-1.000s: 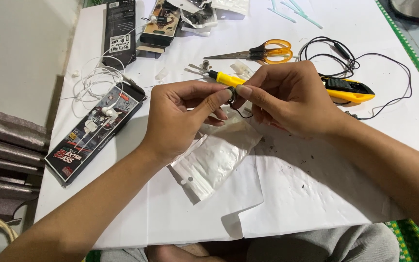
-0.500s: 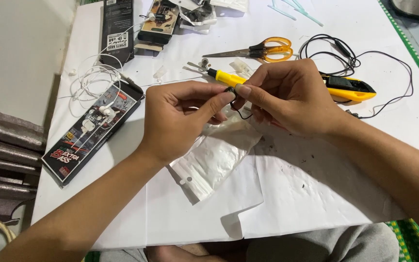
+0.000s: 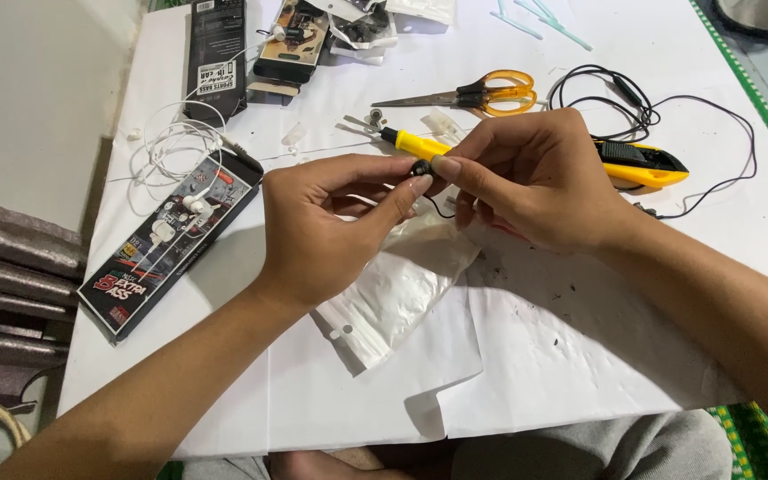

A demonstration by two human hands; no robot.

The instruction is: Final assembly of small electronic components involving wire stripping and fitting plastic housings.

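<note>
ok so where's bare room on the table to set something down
Bare white paper lies near the front edge, right of the clear plastic bag. The far side is crowded: scissors, black cable, yellow utility knife, earphone boxes.

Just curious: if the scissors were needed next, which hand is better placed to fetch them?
Probably the right hand: the scissors lie just beyond its knuckles, while the left hand sits further away. Both pinch the small black earbud.

hands pinching black earbud, scissors beyond
</note>
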